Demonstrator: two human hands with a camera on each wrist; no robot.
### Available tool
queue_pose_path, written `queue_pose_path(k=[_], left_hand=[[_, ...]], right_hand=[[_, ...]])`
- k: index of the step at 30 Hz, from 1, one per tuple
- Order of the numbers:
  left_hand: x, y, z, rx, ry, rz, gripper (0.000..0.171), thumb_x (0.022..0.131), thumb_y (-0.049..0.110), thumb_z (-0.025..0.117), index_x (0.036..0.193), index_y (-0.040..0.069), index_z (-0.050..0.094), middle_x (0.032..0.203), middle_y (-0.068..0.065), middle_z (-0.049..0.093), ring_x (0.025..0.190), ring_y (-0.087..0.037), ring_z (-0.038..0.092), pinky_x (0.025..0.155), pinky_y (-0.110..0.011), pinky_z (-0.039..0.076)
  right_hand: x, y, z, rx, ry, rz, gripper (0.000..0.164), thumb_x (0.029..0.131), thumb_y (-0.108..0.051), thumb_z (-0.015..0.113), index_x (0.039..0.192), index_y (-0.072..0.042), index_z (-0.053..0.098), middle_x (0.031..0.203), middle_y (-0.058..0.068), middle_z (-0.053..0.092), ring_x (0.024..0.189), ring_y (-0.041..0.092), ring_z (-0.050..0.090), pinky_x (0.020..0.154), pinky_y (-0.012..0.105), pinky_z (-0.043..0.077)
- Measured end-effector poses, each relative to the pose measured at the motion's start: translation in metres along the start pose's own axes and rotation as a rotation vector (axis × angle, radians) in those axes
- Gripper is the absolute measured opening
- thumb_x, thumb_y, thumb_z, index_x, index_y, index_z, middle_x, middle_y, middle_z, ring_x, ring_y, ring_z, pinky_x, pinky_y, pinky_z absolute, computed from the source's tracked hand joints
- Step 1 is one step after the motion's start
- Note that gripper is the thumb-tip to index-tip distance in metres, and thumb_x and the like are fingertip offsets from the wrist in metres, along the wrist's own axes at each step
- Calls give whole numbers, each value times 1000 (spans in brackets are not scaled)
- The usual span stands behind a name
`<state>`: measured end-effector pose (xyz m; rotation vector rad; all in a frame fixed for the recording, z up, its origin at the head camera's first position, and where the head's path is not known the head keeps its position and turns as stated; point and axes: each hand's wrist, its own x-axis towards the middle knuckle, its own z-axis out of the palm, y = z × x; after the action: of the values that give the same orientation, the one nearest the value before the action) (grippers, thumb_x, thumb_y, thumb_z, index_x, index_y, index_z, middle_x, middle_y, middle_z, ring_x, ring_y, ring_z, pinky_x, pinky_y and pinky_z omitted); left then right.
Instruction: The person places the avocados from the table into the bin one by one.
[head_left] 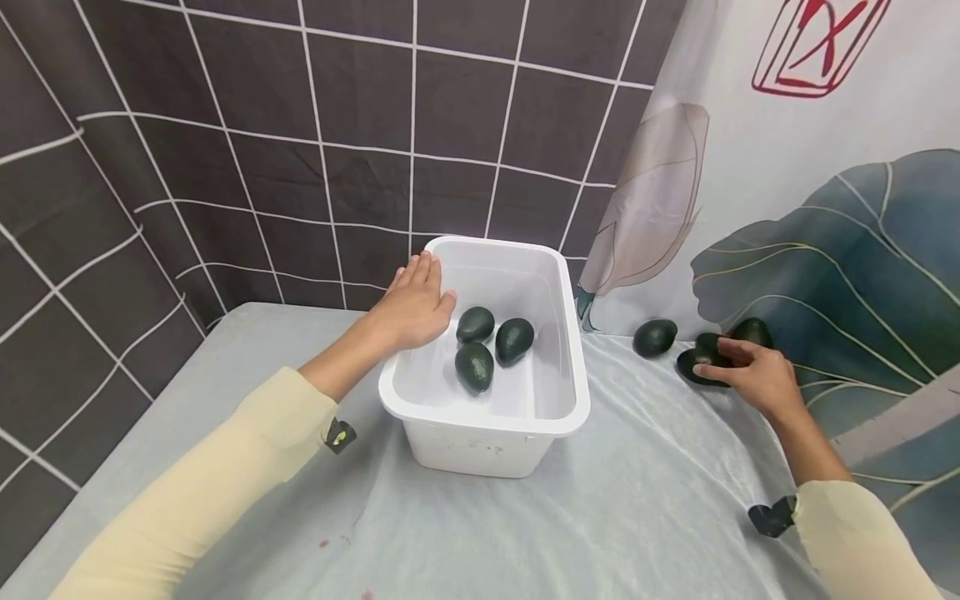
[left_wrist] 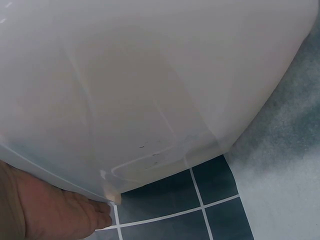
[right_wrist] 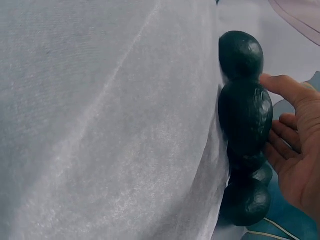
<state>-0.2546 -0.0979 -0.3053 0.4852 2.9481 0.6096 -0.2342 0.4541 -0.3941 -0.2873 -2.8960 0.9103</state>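
Three dark green avocados (head_left: 474,367) lie in a white plastic tub (head_left: 483,423). My left hand (head_left: 411,310) rests on the tub's left rim, fingers straight; its underside shows beneath the rim in the left wrist view. At the right, my right hand (head_left: 757,375) has its thumb and fingers around one end of a dark avocado (right_wrist: 246,117), which sits in a row against the wall cloth. The fingertips are partly hidden there. Another avocado (head_left: 655,337) lies left of this hand, and one more (head_left: 752,332) is behind it.
A pale blue-grey cloth (head_left: 615,517) with creases covers the table. Dark tiled-pattern fabric (head_left: 360,100) hangs behind the tub, and a white leaf-print curtain (head_left: 765,183) hangs at the right. Each sleeve has a black strap end at the cuff.
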Motion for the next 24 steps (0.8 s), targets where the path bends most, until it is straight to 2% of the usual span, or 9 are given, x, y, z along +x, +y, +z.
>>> queue_pose_path(k=[11,14,17,20,24], left_hand=[[0,-1,1,2,3,-4,79,119,40,23,176,-10,1,188,-28,-9,178,-44,-8,147,-54,-1],[1,-1,1,-3,2,-4,79,119,40,22,177,-10,1,188,-27,-9,178,-44,-8,147,-53,-2],[1,-2,0,-6,2,-3,79,119,41,22,177,-9,1,189,-27,-10,179,-43,-8,147,-53,-3],[2,-2,0,-5,2,-1,79,119,41,22,177,-9,1,189,-27,-9,178,-44,-9,147,-53,-3],[2,-2,1,-7,-2,-3,79,119,41,22,177,-9,0,189,-27,-10,178,-43,-10,147,-53,-4]], right_hand=[[2,3,3,-23,-45,-18,96,98,-42,90,167,8,46,164,43,50,150,62,49,112,77,48],[3,4,5,-57,-40,-38,95,95,-35,93,167,7,47,162,44,50,150,65,47,114,80,43],[3,5,6,-96,-24,-80,89,93,-26,93,164,7,50,156,46,54,147,67,45,117,83,32],[4,5,6,-123,-13,-104,84,92,-21,93,161,7,54,154,47,54,145,72,38,113,85,28],[4,4,6,-141,-16,-90,83,92,-23,92,161,5,55,158,49,49,145,78,30,109,85,32]])
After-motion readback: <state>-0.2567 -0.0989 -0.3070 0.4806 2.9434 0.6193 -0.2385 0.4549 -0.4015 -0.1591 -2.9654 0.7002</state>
